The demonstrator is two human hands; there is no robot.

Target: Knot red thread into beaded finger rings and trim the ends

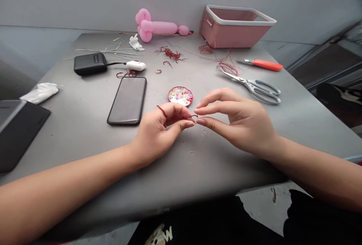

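Note:
A small ring of red cord (194, 115) is held up between my two hands, just in front of a round red-rimmed dish of pale and pink beads (181, 95). My left hand (161, 130) pinches its left side between thumb and forefinger, and another red cord ring (162, 111) circles one of its fingers. From the right, my right hand (237, 118) meets the same ring with thumb and forefinger tips, the other fingers stretched out above. The fingertips hide part of the ring.
Left lie a phone (127, 101), power bank (90, 64) and white earphone case (136, 65). Scissors (254, 86), an orange-handled cutter (267, 64) and red cord (228, 68) lie right. Behind are cord scraps (172, 54), a pink balloon (162, 27) and a pink bin (232, 34).

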